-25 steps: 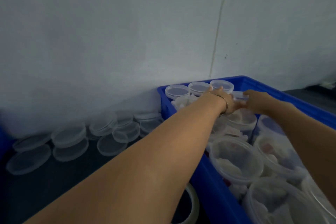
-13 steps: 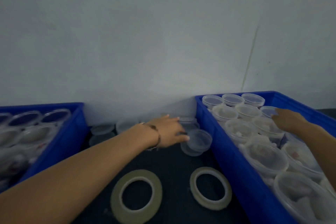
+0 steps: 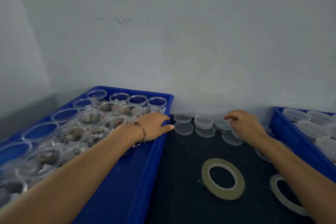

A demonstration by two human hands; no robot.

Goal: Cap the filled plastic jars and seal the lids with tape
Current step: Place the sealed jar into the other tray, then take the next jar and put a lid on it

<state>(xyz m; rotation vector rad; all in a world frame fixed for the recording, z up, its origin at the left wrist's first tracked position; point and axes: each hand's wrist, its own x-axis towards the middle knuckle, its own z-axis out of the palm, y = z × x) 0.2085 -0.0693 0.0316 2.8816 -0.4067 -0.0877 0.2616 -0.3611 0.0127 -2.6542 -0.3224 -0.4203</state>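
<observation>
Loose clear lids [image 3: 183, 128] lie in rows on the dark table by the wall. My left hand [image 3: 154, 126] rests over the right rim of the left blue crate [image 3: 145, 178], fingers stretched out, fingertips next to the nearest lid. My right hand [image 3: 244, 126] hovers over the lids further right [image 3: 203, 122], fingers loosely curled and holding nothing. The left crate holds several open filled clear jars [image 3: 91, 120]. A tape roll [image 3: 222, 178] lies flat on the table in front of my hands, and a second roll [image 3: 278, 193] is partly under my right forearm.
A second blue crate [image 3: 283, 129] with lidded jars [image 3: 298, 114] stands at the far right. A pale wall closes the table's back and left sides. Dark table surface [image 3: 181, 178] shows between the two crates.
The view has swung left, bringing the left crate into sight. My left hand moved from the lids to the left crate's rim. My right hand left the right crate and came over the lids.
</observation>
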